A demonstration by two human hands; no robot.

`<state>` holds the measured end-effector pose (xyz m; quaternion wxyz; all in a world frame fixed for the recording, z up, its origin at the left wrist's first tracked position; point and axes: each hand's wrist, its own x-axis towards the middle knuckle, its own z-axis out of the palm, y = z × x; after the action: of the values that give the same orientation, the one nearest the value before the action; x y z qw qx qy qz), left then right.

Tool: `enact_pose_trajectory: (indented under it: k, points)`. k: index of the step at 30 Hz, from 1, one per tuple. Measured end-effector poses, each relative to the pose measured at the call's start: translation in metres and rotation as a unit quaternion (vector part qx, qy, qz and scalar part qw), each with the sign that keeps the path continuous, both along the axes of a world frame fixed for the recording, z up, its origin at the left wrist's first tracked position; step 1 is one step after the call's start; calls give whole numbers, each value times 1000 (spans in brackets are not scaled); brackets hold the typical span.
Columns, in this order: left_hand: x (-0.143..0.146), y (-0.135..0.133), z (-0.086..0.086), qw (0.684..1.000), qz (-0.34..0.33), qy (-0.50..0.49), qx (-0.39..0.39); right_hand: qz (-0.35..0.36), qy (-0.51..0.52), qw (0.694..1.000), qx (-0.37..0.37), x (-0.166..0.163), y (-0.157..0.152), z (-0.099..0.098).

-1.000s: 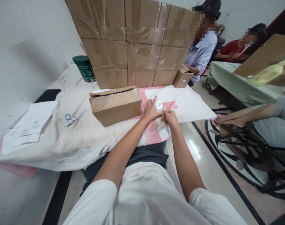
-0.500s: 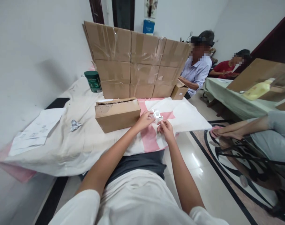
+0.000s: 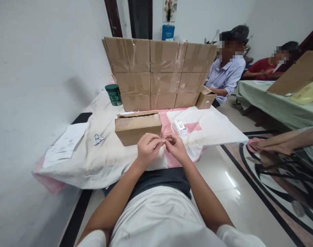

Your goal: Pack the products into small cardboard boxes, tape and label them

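My left hand (image 3: 147, 148) and my right hand (image 3: 176, 146) meet fingertip to fingertip over the near edge of the cloth-covered table (image 3: 104, 161). Both pinch something too small to make out, perhaps a strip of clear tape. A white tape dispenser (image 3: 179, 128) stands on the pink and white cloth just beyond my right hand, untouched. A long brown cardboard box (image 3: 137, 127) with a torn flap lies right behind my left hand.
A wall of taped cartons (image 3: 160, 72) closes the far side, with a green can (image 3: 114, 94) to its left and a small open box (image 3: 205, 98) to its right. Papers (image 3: 65, 144) and a crumpled scrap (image 3: 98, 139) lie left. Two people sit beyond; a person's legs (image 3: 282, 144) stretch in from the right.
Both hands left the tape dispenser and drew back toward me, fingertips now pinched together. The dispenser stays on the cloth. The camera view tilted up and shifted.
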<state>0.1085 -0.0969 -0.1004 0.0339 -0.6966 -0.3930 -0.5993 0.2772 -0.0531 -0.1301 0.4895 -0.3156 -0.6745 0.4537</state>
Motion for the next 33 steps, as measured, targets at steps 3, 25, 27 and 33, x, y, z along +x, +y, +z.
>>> enact_pose_trajectory:
  k: [3, 25, 27, 33]
  points:
    - [-29, -18, 16, 994, 69, -70, 42, -42, -59, 990, 121, -5, 11, 15]
    - [-130, 101, 86, 925, -71, 176, -328, 15, -296, 916, 270, -61, 100, 51]
    - [-131, 106, 82, 925, -62, 174, -333, 10, -302, 917, 262, -61, 98, 52]
    - [-135, 112, 73, 912, -6, 205, -356, -2, -294, 919, 261, -62, 95, 50]
